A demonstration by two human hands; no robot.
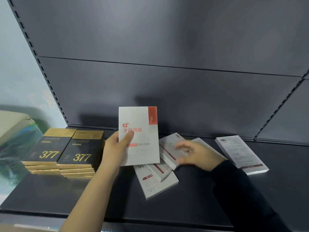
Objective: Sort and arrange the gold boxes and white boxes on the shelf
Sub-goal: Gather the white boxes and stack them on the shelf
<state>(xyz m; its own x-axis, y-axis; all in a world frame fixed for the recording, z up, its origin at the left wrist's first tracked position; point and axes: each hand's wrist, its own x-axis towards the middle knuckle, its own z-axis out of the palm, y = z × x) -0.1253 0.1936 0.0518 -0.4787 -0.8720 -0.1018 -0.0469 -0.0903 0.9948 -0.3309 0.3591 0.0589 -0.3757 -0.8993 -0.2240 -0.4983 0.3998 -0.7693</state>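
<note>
gold boxes stacked at the left, white boxes loose across the middle and right of the shelf [50, 195].

the gold boxes sit in two neat stacks side by side, the left stack [48, 148] and the right stack [80, 151], each top box black with a gold band and "377" in gold. one white box [139, 136] stands upright above the shelf, red corner patch and red lettering facing out. below it a loose pile of white boxes [157, 178] lies flat and overlapping at angles. another white box [240, 153] lies flat well apart to the right, printed back up.
</note>
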